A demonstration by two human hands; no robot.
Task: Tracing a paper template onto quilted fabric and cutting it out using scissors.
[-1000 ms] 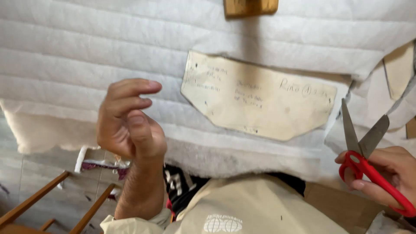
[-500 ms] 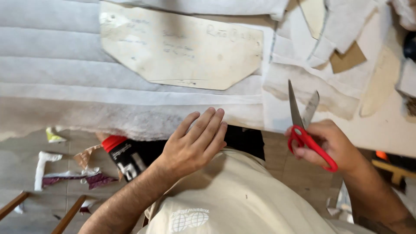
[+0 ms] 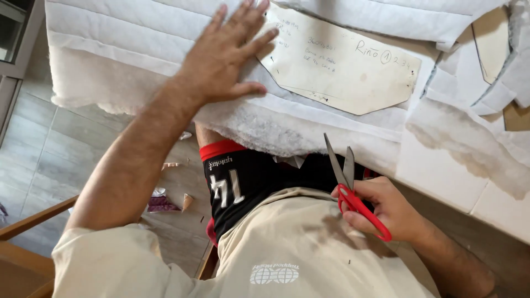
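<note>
While pressing flat: left hand (image 3: 223,58) spread wide on white quilted fabric (image 3: 127,49), fingertips touching cardboard pattern (image 3: 342,60)
Right hand (image 3: 386,207): grips red-handled scissors (image 3: 353,190)

Around the paper pattern (image 3: 342,63) we find little bare room: our left hand (image 3: 223,58) lies flat on the white padded fabric (image 3: 110,49), fingertips touching the pattern's left end, and loose fabric offcuts (image 3: 469,132) crowd its right side. Below the pattern, the fabric's fluffy edge overhangs our lap, and there our right hand (image 3: 386,207) holds the red scissors (image 3: 350,185), blades slightly parted and pointing up at that edge. Left of the pattern, past the fabric, the tiled floor (image 3: 61,149) lies open apart from small scraps (image 3: 165,196).
</note>
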